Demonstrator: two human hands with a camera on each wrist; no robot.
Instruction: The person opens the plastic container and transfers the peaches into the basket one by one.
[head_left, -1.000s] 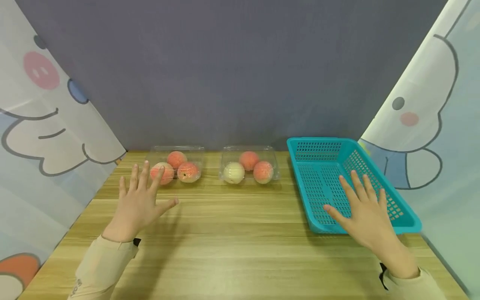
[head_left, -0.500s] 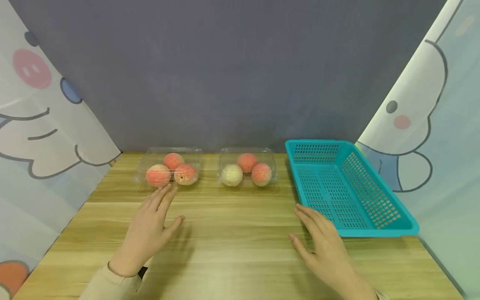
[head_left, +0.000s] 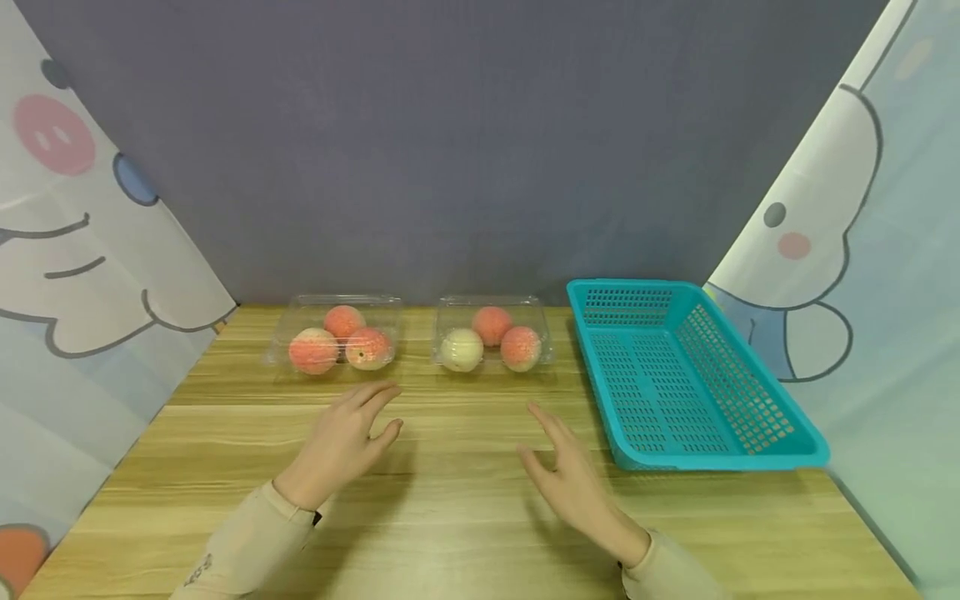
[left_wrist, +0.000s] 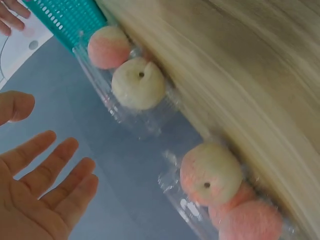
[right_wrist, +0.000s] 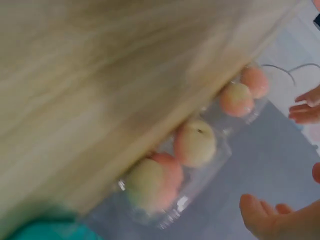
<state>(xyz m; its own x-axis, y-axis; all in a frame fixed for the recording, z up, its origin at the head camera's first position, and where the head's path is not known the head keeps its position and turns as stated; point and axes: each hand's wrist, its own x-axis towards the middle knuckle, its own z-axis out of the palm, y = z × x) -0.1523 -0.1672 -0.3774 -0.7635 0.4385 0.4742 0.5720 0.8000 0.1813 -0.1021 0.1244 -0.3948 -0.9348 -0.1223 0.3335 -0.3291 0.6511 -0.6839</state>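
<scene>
"What's on your feed?"

"The wood-grain counter (head_left: 465, 508), with the turquoise perforated basket (head_left: 720, 461) at its right. The left clear plastic box (head_left: 300, 312) and the right clear plastic box (head_left: 528, 311) sit along the back. I see the right hand (head_left: 573, 483) has come away from above the basket, and the left hand (head_left: 337, 442) has drawn inward, so they're closer together."

"Gripping anything?"

"No. On both, thumb and fingers stand apart with nothing between them, in front of the boxes."

"The fruit?"

"Three blushed peaches (head_left: 313, 351) in the left box; a blushed peach pair (head_left: 521, 348) and one pale peach (head_left: 462, 350) in the right. All unmoved, so I'd judge handling hasn't begun."
</scene>
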